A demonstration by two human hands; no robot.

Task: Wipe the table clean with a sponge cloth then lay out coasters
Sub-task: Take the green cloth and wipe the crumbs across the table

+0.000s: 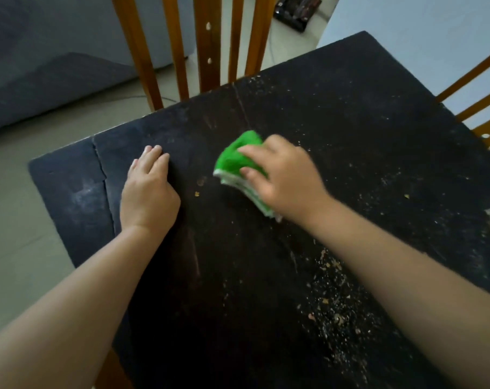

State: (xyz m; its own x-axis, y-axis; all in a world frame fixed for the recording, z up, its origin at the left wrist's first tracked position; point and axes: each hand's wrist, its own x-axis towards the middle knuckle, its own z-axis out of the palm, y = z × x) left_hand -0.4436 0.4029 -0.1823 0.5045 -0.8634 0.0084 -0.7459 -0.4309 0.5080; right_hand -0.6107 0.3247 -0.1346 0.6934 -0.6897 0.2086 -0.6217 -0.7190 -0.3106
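A folded green sponge cloth (234, 158) with a pale underside lies on the dark table (350, 113), near its middle. My right hand (283, 178) covers the cloth's right part, fingers curled over it and pressing it to the surface. My left hand (148, 186) rests flat on the table to the left, fingers straight, holding nothing. Crumbs and pale specks (333, 299) are scattered over the right half of the table, thickest near my right forearm. No coasters are in view.
A wooden chair back (182, 46) stands at the table's far edge, and another chair (479, 108) at the right. A crack (103, 175) runs across the table's left corner. Tiled floor (19, 220) lies to the left, with a grey sofa (41, 66) beyond.
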